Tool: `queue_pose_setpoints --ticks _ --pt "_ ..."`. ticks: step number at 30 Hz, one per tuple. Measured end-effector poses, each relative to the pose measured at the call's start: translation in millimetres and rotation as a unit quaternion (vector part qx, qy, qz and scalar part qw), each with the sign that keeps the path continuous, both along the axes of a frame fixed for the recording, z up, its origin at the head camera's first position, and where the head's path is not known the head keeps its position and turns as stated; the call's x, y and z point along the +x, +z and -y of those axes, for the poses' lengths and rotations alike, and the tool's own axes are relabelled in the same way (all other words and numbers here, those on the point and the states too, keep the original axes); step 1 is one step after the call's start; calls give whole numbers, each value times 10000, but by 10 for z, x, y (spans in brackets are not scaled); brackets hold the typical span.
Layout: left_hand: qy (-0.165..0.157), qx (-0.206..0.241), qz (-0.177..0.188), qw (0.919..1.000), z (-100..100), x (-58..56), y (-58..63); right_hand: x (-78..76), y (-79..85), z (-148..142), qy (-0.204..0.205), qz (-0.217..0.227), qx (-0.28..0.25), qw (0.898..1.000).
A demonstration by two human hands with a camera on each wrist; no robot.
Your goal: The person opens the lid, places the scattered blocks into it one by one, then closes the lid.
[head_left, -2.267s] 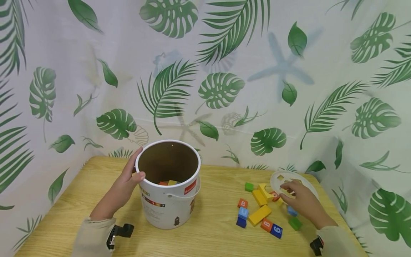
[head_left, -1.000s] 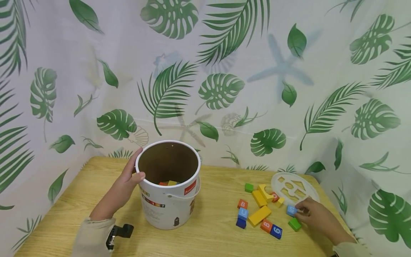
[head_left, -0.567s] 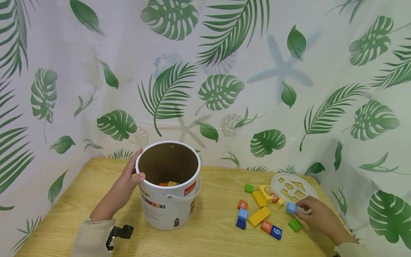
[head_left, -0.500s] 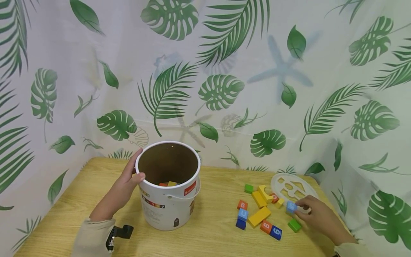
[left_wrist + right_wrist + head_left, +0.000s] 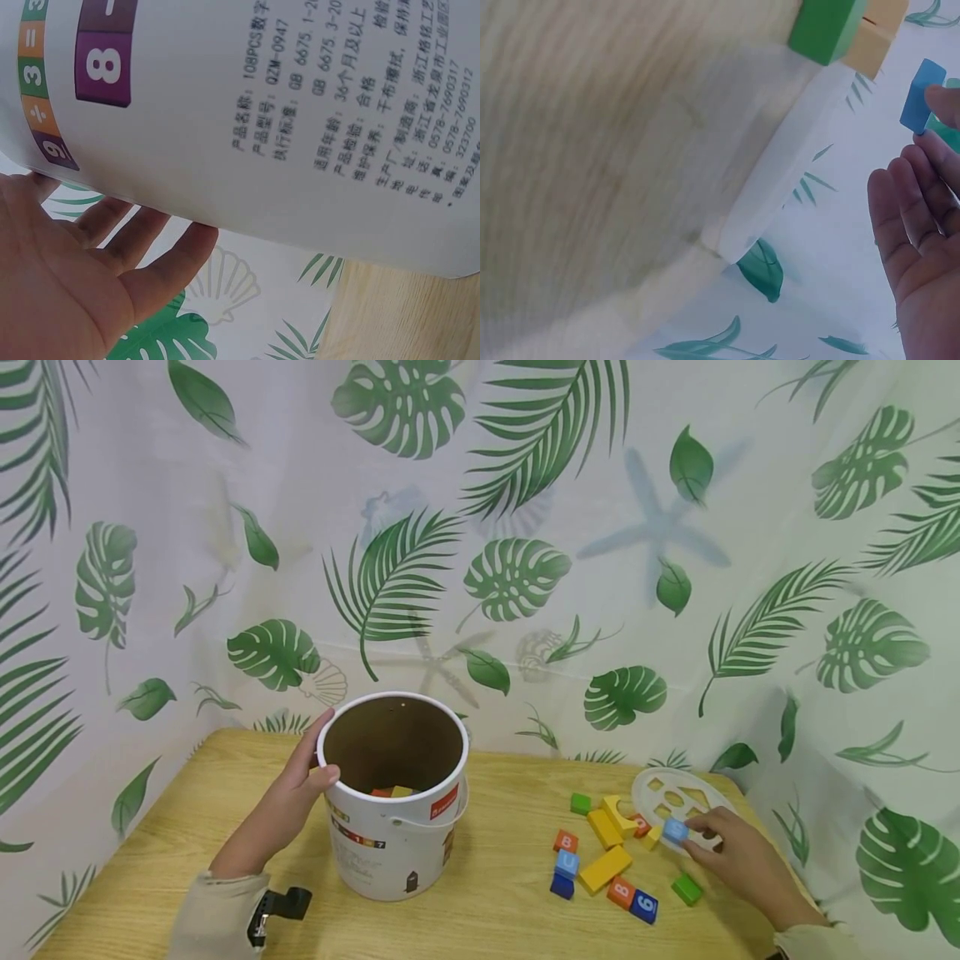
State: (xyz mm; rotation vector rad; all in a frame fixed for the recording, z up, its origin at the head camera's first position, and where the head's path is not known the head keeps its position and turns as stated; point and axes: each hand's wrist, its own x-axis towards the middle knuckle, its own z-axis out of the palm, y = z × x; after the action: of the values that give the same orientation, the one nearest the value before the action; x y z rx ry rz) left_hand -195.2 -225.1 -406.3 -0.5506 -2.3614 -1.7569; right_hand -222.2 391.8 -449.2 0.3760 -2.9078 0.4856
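My left hand [image 5: 288,797] holds a white bucket [image 5: 390,860] by its rim, thumb over the near-left edge. In the left wrist view, the fingers [image 5: 180,262] lie along the printed bucket wall [image 5: 195,150]. A few blocks [image 5: 402,792] show inside the bucket. On the right, my right hand [image 5: 738,860] pinches a light blue block [image 5: 676,831] between thumb and fingertips, over the near edge of a white lid [image 5: 643,797] with cut-out shapes. The right wrist view shows this blue block [image 5: 922,96] at the fingertips, the other fingers of the hand [image 5: 930,240] extended.
Loose blocks lie on the wooden table [image 5: 510,827] between bucket and lid: yellow pieces [image 5: 606,869], red-orange letter blocks [image 5: 566,841], a U block [image 5: 567,863], a dark blue 6 block [image 5: 644,905] and green blocks [image 5: 686,889]. A leaf-patterned curtain [image 5: 525,485] stands behind.
The right hand has gone from above the lid down to the light blue block, pinched it and lifted it slightly up and left. The left hand and bucket stay in place.
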Motion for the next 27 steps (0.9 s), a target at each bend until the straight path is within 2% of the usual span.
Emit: queue_pose_setpoints --ticks 11,16,19,23,27 --pt "-60 36 -66 10000 -17 8 1 -37 102 187 76 -385 82 9992" --pt "57 -105 -12 9999 -2 27 17 -87 186 369 173 -701 48 9974" --pt "251 -342 11 9991 27 42 22 -124 238 514 191 -850 -134 9961" --pt "513 -601 -24 9969 74 57 18 -172 289 723 338 -1153 -650 9906" --pt "601 -661 -56 9960 107 66 34 -212 332 930 394 -1476 -954 9836"
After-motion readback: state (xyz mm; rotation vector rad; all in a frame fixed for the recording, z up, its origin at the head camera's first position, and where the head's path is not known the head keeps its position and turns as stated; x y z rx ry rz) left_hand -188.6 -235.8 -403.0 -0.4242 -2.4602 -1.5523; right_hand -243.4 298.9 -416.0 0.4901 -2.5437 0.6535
